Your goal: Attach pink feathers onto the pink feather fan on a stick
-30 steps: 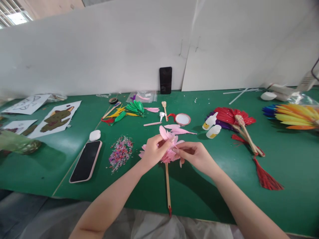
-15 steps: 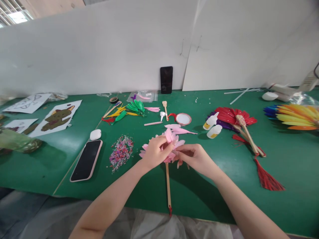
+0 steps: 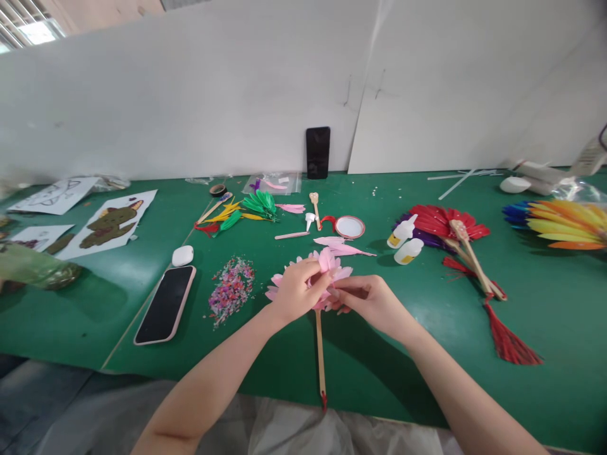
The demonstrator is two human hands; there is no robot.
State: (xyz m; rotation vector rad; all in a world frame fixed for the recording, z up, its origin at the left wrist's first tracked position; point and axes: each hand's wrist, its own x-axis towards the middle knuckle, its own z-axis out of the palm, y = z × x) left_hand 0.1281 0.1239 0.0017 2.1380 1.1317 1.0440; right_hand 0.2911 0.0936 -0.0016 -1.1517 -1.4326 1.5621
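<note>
Head view: we are seeing the pink feather fan [image 3: 321, 304] at the lower centre of the frame, its wooden handle [image 3: 320, 354] pointing down toward the table's near edge. Our left hand [image 3: 298, 289] is pinching a pink petal [image 3: 327, 258] over the fan; our right hand [image 3: 374, 303] is bending its fingers, tips drawn together against the feathers, and we cannot tell whether they are gripping anything. Both forearms are slanting inward from the bottom corners. We are working on a green table [image 3: 265, 373], with coloured bits [image 3: 231, 291] lying left of centre and a white panel [image 3: 190, 95] rising across the top.
</note>
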